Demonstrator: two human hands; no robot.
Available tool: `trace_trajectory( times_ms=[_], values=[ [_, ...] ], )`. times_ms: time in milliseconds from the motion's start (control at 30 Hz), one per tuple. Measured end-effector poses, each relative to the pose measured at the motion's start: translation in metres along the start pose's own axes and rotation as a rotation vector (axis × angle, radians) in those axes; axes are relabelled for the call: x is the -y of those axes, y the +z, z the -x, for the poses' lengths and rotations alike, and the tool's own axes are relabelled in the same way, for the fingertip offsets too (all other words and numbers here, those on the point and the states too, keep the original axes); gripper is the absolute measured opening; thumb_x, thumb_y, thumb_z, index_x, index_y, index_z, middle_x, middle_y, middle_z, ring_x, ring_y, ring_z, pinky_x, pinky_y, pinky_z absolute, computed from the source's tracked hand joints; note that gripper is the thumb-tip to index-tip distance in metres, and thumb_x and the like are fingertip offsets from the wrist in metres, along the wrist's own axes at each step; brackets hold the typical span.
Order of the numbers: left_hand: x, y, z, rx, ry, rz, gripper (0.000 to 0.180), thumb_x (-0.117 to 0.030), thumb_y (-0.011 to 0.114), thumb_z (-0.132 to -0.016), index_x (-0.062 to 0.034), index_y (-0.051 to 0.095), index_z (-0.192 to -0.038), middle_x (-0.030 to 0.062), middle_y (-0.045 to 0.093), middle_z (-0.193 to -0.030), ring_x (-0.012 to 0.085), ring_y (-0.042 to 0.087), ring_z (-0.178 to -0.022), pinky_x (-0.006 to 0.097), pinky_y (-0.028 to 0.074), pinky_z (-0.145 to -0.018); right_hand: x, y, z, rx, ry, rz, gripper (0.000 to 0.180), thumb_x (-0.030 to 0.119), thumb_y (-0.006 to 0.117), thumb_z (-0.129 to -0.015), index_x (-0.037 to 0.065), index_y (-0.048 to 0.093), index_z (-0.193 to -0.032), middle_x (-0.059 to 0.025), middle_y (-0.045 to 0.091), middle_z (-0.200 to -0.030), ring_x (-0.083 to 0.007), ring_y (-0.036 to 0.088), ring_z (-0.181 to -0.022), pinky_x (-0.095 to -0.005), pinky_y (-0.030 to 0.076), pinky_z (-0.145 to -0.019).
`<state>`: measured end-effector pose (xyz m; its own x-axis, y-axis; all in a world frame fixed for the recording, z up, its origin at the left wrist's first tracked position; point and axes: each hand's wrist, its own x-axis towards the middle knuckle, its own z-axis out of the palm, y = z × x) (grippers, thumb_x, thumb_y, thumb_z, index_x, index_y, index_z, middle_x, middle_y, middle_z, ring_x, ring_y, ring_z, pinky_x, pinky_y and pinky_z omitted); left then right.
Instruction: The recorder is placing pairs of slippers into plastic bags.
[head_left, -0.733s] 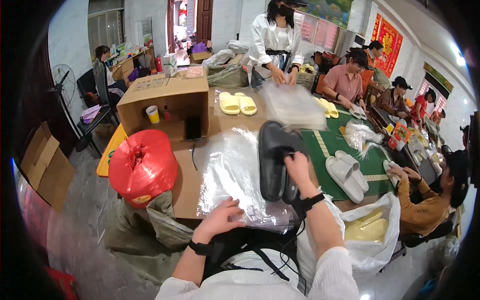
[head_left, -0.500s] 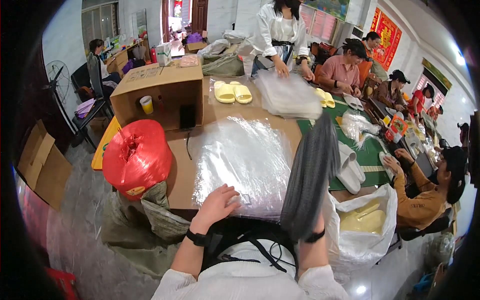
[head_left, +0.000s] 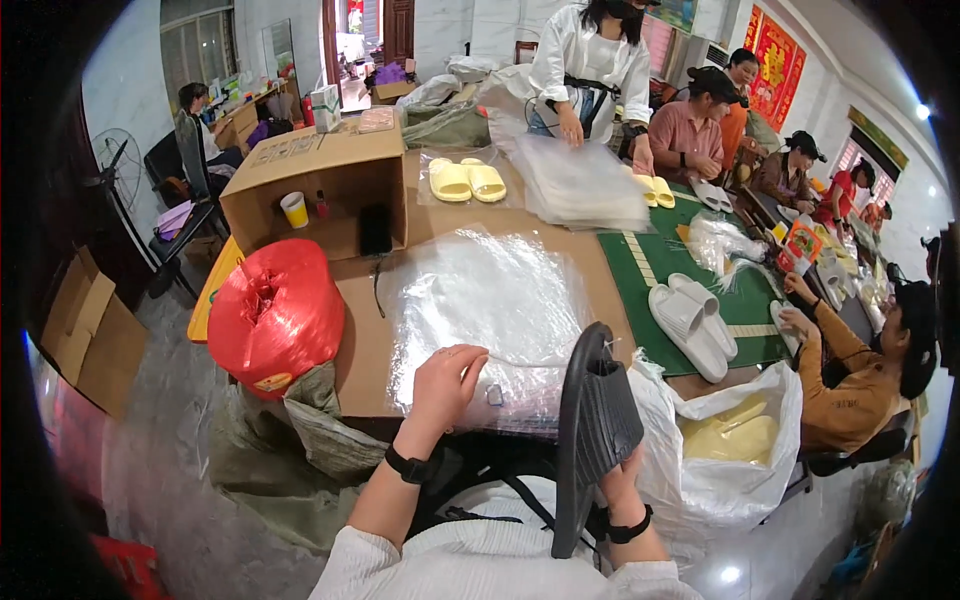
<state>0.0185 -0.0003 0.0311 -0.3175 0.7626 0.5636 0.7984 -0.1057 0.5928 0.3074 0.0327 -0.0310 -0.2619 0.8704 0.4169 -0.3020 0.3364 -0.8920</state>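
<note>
My right hand is closed around a black slipper, held upright on its edge at the table's front; whether a second one sits behind it I cannot tell. A stack of clear plastic bags lies flat in front of me. At its near edge my left hand pinches the lip of the top bag between thumb and fingers, and that lip is slightly raised toward the slipper.
A red roll of plastic twine and an open cardboard box stand left. Grey slippers rest on a green mat at right. A white sack holds yellow slippers. Yellow slippers lie beyond; co-workers sit along the right.
The black slipper, blurred before, has come lower and now shows its sole and strap. My left hand has gone from lying spread on the bags to pinching the top one's edge.
</note>
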Motion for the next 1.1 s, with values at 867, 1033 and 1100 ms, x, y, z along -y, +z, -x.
trace_trajectory(
  times_ms=[867,1033,1100],
  values=[
    [-0.044,-0.009,-0.018,0.482,0.465,0.057,0.032,-0.018,0.062,-0.093,-0.0174,0.065,-0.124,0.0019,0.056,-0.14,0.0313,0.042,-0.137,0.057,0.028,-0.114,0.021,0.063,-0.047,0.482,-0.188,1.13,0.026,0.022,0.071,-0.081,-0.001,0.061,-0.079,-0.0212,0.061,-0.076,-0.0377,0.063,-0.069,-0.045,0.053,-0.064],
    [-0.046,-0.013,-0.016,0.586,0.487,0.116,0.034,-0.016,0.06,-0.093,-0.0178,0.064,-0.127,0.001,0.053,-0.143,0.0304,0.038,-0.141,0.057,0.021,-0.118,-0.003,0.079,-0.063,0.461,-0.279,0.985,0.022,0.02,0.07,-0.081,-0.001,0.065,-0.089,-0.0198,0.065,-0.075,-0.039,0.065,-0.068,-0.0464,0.053,-0.062],
    [-0.039,-0.018,-0.02,0.611,0.462,0.136,0.035,-0.016,0.06,-0.093,-0.0178,0.064,-0.128,0.0008,0.053,-0.144,0.0303,0.038,-0.141,0.056,0.02,-0.118,0.017,0.094,-0.064,0.461,-0.127,0.971,0.022,0.018,0.07,-0.081,-0.003,0.064,-0.088,-0.0214,0.065,-0.078,-0.0404,0.065,-0.071,-0.0472,0.054,-0.064]
  ],
)
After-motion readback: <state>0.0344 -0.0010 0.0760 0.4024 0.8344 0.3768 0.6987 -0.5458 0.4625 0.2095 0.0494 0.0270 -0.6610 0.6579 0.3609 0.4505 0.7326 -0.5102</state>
